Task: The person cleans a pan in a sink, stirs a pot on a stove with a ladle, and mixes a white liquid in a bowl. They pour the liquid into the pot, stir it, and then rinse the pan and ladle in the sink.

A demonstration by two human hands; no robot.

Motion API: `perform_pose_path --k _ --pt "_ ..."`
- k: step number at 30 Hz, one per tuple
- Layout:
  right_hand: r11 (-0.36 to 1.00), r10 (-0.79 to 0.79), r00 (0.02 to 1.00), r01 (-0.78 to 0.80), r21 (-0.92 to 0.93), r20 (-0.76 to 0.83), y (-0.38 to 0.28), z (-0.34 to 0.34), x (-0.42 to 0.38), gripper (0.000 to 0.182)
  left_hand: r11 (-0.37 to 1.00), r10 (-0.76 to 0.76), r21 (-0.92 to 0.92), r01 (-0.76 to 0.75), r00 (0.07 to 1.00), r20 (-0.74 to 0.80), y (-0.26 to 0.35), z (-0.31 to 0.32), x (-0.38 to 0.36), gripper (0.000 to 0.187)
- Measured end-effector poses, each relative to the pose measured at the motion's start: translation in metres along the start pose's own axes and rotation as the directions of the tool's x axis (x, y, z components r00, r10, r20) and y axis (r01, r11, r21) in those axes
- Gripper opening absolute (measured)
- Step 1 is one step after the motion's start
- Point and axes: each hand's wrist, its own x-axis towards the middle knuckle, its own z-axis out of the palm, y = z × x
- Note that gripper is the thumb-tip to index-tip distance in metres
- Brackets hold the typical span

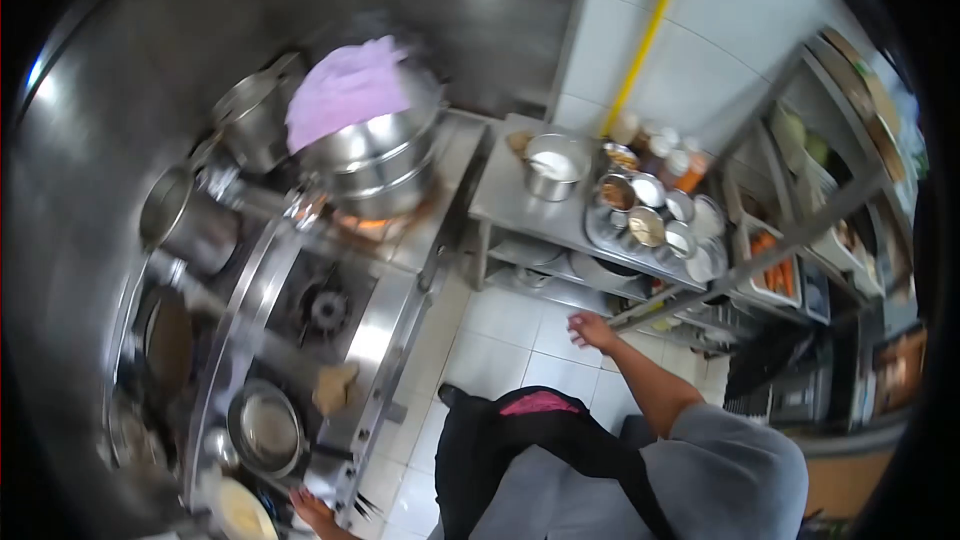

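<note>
At the bottom of the view my left hand (pixel 312 510) is over the stove's front edge, fingers partly stretched, with nothing visible in it. Near it are a dark frying pan (pixel 268 428) and a round pan with pale yellow contents (pixel 243 508). My right hand (pixel 592 331) hangs over the tiled floor, fingers loosely bent and apart, holding nothing that shows. Below the metal side table (pixel 520 175), it is apart from everything. A large steamer pot (pixel 375 165) sits over a lit flame, with a pink cloth (pixel 350 95) draped on its lid.
A brown cloth (pixel 335 387) lies on the stove beside a bare burner (pixel 327 308). Metal pots (pixel 190 220) line the back ledge. The side table carries a pot with white contents (pixel 553 168) and a tray of seasoning bowls (pixel 648 225). Shelves with carrots (pixel 772 262) stand right.
</note>
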Motion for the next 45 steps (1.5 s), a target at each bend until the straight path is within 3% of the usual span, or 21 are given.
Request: perform_pose_path --k 2,4,7,10,12,14,15,17,18,20,22,23,24,25,27,31,34,36,38,40,45 --pt "0.979 -0.203 0.971 0.201 -0.029 -0.126 -0.040 -0.013 0.035 0.040 0.975 -0.099 0.206 0.086 0.994 0.050 -0.006 -0.012 0.034 0.044" --pt "0.751 -0.659 0.679 0.568 -0.337 -0.323 -0.069 -0.025 0.091 0.051 0.910 0.132 0.410 -0.062 0.981 -0.143 -0.019 0.005 0.027 0.046" --pt "0.846 -0.490 0.746 0.532 -0.038 -0.451 -0.172 -0.030 0.104 0.058 0.821 0.041 0.559 0.114 0.965 -0.258 -0.018 0.017 0.005 0.042" --pt "0.818 -0.569 0.566 0.467 -0.337 -0.597 -0.190 -0.054 0.162 0.071 0.705 -0.089 0.656 0.269 0.951 -0.295 -0.009 0.022 -0.024 0.038" --pt "0.716 -0.686 0.387 0.209 -0.666 -0.616 -0.187 -0.070 0.205 0.066 0.585 -0.180 0.734 0.344 0.938 -0.296 0.001 0.026 -0.047 0.036" --pt "0.716 -0.680 0.513 0.308 -0.627 -0.524 -0.191 -0.094 0.224 0.058 0.421 -0.262 0.830 0.366 0.925 -0.274 0.008 0.054 -0.099 0.034" --pt "0.779 -0.614 0.526 0.285 -0.559 -0.588 -0.194 -0.093 0.226 0.052 0.293 -0.087 0.937 0.191 0.981 -0.173 0.008 0.085 -0.140 0.055" --pt "0.765 -0.622 0.504 0.226 -0.603 -0.599 -0.194 -0.096 0.245 0.057 -0.054 0.078 0.994 0.094 0.993 -0.090 -0.055 0.021 -0.137 0.039" --pt "0.698 -0.678 0.552 0.278 -0.659 -0.485 -0.189 -0.107 0.249 0.055 -0.422 -0.289 0.741 -0.522 0.852 0.436 -0.070 0.009 -0.158 0.035" --pt "0.581 -0.710 0.628 0.266 -0.769 -0.319 -0.186 -0.119 0.257 0.040 -0.056 -0.176 0.971 -0.230 0.960 0.218 -0.078 0.095 -0.268 0.030" --pt "0.461 -0.868 0.451 0.578 -0.674 -0.207 -0.166 -0.132 0.270 0.054 -0.212 -0.092 0.851 -0.481 0.877 0.472 -0.141 0.092 -0.291 0.030" --pt "0.471 -0.822 0.564 0.592 -0.654 -0.081 -0.167 -0.137 0.269 0.053 0.075 0.002 0.924 -0.376 0.926 0.377 -0.157 0.111 -0.313 0.031" --pt "0.177 -0.956 0.290 0.692 -0.700 0.046 -0.150 -0.144 0.292 0.051 0.178 0.037 0.939 -0.295 0.955 0.293 -0.158 0.145 -0.341 0.029" --pt "0.202 -0.906 0.396 0.717 -0.667 0.151 -0.164 -0.132 0.255 0.036 0.059 0.018 0.928 -0.369 0.930 0.368 -0.159 0.167 -0.363 0.029" --pt "0.160 -0.828 0.435 0.788 -0.595 0.353 -0.192 -0.107 0.213 0.037 0.307 0.048 0.927 -0.215 0.976 0.211 -0.155 0.219 -0.405 0.034" --pt "0.123 -0.505 0.522 0.832 -0.541 0.687 -0.211 -0.056 0.197 0.051 0.442 0.200 0.804 -0.397 0.918 0.343 -0.151 0.284 -0.448 0.026" --pt "-0.217 -0.606 -0.144 0.976 0.011 0.782 -0.175 0.048 0.193 0.041 0.313 0.499 0.659 -0.684 0.709 0.498 -0.156 0.306 -0.455 0.023" --pt "0.062 -0.492 0.049 0.998 -0.021 0.869 -0.175 0.112 0.089 0.039 0.202 0.579 0.716 -0.668 0.672 0.463 -0.129 0.306 -0.483 0.022" --pt "0.144 -0.482 -0.102 0.970 0.193 0.870 -0.134 0.183 0.065 0.038 0.090 0.645 0.768 -0.635 0.624 0.441 -0.124 0.282 -0.499 0.021" --pt "0.078 -0.529 -0.386 0.865 0.496 0.756 -0.115 0.237 -0.040 0.039 0.023 0.713 0.934 -0.356 0.661 0.234 -0.130 0.247 -0.505 0.020" --pt "0.234 -0.325 -0.636 0.664 0.711 0.700 -0.052 0.311 -0.275 0.044 0.068 0.621 0.981 0.182 0.761 -0.185 -0.132 0.112 -0.554 0.018"
